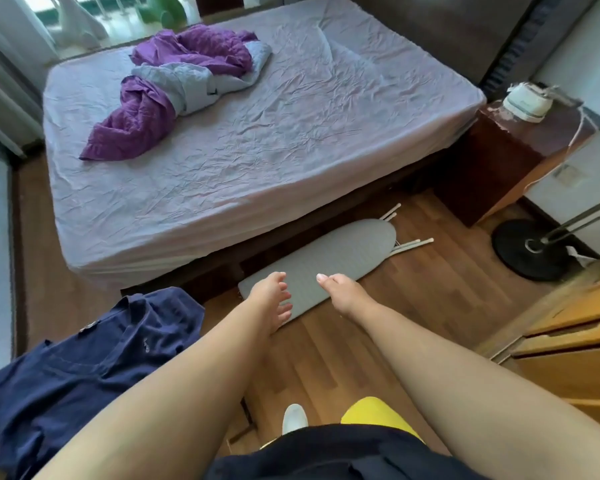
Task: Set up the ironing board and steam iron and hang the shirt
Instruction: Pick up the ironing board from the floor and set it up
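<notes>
Nothing set up: grey padded ironing board [321, 263] flat on floor, legs folded; white steam iron [527, 103] on bedside cabinet [492, 168]; navy shirt [94, 362] unhung. Left hand [271, 299] and right hand [340, 292] open, empty, reaching for the board.

A crumpled purple-and-grey blanket [184, 88] lies on the bed [291, 140], beside a wooden nightstand [492, 168] and a floor-lamp base [530, 249].

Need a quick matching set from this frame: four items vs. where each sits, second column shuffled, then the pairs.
Items:
1. ironing board
2. steam iron
3. navy shirt
4. purple blanket

Places:
A. on the bed
B. flat on the floor beside the bed, legs folded
C. on the wooden nightstand
D. lower left, beside the left arm

Pairs: 1-B, 2-C, 3-D, 4-A
</notes>
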`<act>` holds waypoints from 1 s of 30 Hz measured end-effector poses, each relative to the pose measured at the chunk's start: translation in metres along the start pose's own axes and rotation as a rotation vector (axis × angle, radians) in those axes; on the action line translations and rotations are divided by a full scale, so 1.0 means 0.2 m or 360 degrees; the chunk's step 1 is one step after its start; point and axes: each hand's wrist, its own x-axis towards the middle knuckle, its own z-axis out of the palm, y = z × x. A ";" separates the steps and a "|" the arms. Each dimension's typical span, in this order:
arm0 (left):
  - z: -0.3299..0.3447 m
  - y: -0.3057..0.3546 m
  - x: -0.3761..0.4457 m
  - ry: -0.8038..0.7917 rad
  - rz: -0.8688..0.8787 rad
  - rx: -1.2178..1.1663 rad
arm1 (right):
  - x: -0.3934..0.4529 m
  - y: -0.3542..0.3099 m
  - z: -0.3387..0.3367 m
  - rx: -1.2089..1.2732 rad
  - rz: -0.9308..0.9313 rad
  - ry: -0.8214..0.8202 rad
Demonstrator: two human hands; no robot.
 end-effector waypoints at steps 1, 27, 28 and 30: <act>0.04 0.02 0.02 -0.0008 -0.0025 0.0015 | 0.03 0.02 -0.05 0.0047 0.0033 0.0015; 0.68 0.46 0.55 0.0126 -0.0186 -0.0467 | 0.99 0.04 -0.77 0.0138 0.0315 -0.0282; 0.67 0.47 0.58 0.0125 -0.0196 -0.0480 | 1.01 0.03 -0.77 0.0159 0.0335 -0.0273; 0.68 0.52 0.66 0.0093 -0.0203 -0.0507 | 1.09 0.02 -0.76 0.0210 0.0355 -0.0267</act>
